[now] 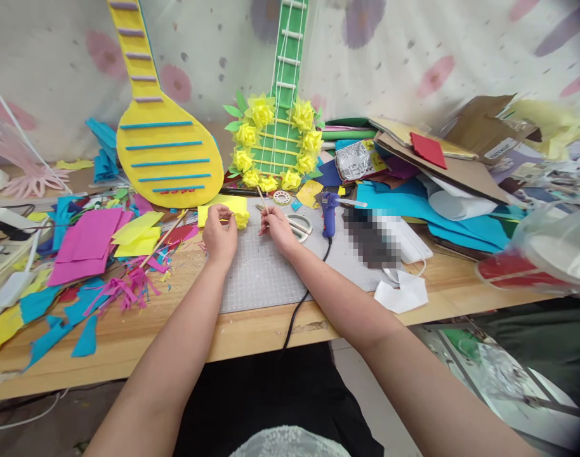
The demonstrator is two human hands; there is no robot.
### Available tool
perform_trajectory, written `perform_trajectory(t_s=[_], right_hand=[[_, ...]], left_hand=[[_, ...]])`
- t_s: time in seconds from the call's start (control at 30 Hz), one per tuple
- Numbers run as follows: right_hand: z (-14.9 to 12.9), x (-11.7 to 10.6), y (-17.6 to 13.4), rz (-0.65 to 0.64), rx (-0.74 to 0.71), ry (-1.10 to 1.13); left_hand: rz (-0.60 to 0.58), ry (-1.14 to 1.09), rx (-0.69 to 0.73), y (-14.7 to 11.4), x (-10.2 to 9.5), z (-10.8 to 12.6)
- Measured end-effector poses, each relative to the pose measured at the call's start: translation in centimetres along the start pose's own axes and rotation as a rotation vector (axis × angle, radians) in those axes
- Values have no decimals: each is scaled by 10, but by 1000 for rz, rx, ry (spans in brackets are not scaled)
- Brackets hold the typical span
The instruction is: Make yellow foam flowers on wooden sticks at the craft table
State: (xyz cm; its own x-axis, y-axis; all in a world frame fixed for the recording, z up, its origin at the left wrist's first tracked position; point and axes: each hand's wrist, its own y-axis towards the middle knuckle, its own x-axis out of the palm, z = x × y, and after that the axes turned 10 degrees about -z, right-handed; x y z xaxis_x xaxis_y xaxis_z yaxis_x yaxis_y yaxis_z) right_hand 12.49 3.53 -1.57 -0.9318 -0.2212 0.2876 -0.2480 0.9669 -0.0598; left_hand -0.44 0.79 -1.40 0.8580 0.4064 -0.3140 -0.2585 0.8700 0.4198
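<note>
My left hand (pixel 220 230) pinches a yellow paper flower (pixel 242 219) over the grey cutting mat (pixel 261 279). In my right hand (pixel 276 227) is a thin wooden stick (pixel 262 198), held with its tip pointing up and away from me. Scissors (pixel 301 226) lie beside my right hand, their handles showing and their blades partly hidden. A purple glue gun (pixel 329 214) rests on the mat to the right. Behind my hands stands a green paper instrument (pixel 286 95) with white strings, ringed with yellow paper flowers. A yellow paper sheet (pixel 233 204) lies behind my left hand.
A yellow paper instrument (pixel 171 149) leans at the back left. Magenta paper (pixel 83 244) and many scraps cover the left of the table. Blue sheets (pixel 471 225), cardboard (pixel 454 174) and a plastic tub (pixel 523 273) crowd the right. The glue gun's black cord (pixel 297 311) crosses the table's front edge.
</note>
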Motion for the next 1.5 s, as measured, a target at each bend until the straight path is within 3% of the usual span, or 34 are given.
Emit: perform_trajectory(t_s=[0.07,0.2,0.33,0.47,0.6,0.67,0.77,0.83,0.93,1.0,1.2,1.5], right_hand=[[-3,0,-1,2,45,56],[-12,1,-11,-132,140,55],[-22,2,-21,-186,233,0],[-26,-1,-20,-287,348,73],[-26,-5,-14,-314,377,155],[-25,-7,-12,-296,351,193],[-25,-8,-12,-280,251,256],[-25,-8,-12,-277,195,278],[-24,-9,-13,-277,159,274],[-24,-9,-14,-284,156,263],[-26,-7,-17,-297,176,239],[-23,-6,-18,-346,155,173]], left_hand=[[-13,6,43,-2,-2,3],[-66,37,80,-5,-5,8],[-147,47,150,-8,-6,12],[-211,53,204,-11,-6,19],[-256,85,240,-13,-5,25],[-225,54,230,-14,-4,25],[-52,-81,109,-13,-1,21],[30,-240,-64,-11,0,17],[-54,-583,-405,-9,0,18],[-112,-722,-531,-8,-1,22],[-105,-888,-638,-7,-6,28],[-85,-891,-650,-5,-7,27]])
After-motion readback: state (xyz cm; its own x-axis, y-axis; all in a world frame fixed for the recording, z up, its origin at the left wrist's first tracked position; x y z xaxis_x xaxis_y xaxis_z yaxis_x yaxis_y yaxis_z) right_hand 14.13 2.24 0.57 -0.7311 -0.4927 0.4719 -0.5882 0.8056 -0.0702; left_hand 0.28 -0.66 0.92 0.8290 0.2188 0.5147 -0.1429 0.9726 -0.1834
